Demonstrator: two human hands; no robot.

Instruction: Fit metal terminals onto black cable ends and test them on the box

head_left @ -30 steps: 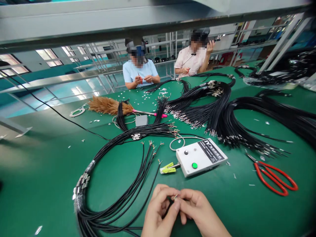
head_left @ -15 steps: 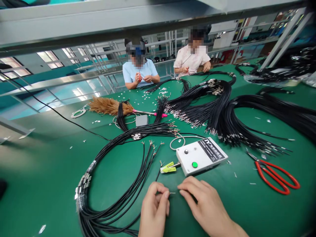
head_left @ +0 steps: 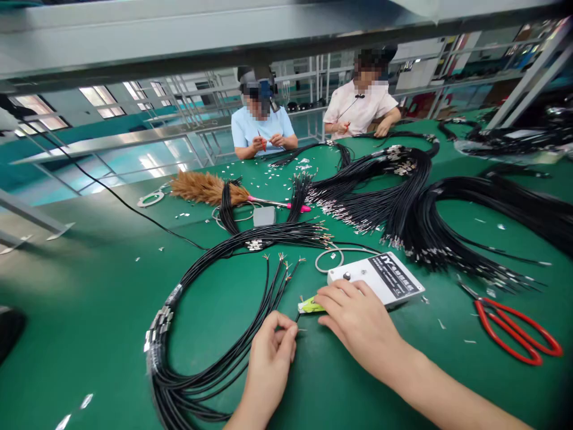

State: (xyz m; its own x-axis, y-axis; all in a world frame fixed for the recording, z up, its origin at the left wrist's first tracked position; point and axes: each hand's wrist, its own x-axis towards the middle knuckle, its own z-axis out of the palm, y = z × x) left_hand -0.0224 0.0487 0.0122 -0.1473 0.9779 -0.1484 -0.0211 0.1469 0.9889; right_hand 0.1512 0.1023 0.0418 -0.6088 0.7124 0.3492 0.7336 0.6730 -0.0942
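My left hand (head_left: 268, 358) pinches the end of a thin black cable (head_left: 296, 316) between thumb and forefinger, close to a yellow-green clip (head_left: 308, 306). That clip sticks out of the left side of a white tester box (head_left: 389, 278) with a black knob. My right hand (head_left: 358, 319) lies over the near half of the box, fingertips closed on the rear of the clip; its thumb is hidden. The cable belongs to a large looped bundle of black cables (head_left: 188, 280) lying to my left on the green table (head_left: 89, 298).
Red-handled scissors (head_left: 514, 325) lie at the right. Big piles of black cables with metal terminals (head_left: 403, 203) fill the middle and right. A feather duster (head_left: 201, 188) and a small grey box (head_left: 264, 216) lie further back. Two people (head_left: 264, 128) (head_left: 362, 104) work at the far edge.
My hands have parted. The right hand moved forward onto the white box and the clip, covering the green button. The left hand keeps the cable end and has moved slightly toward the clip.
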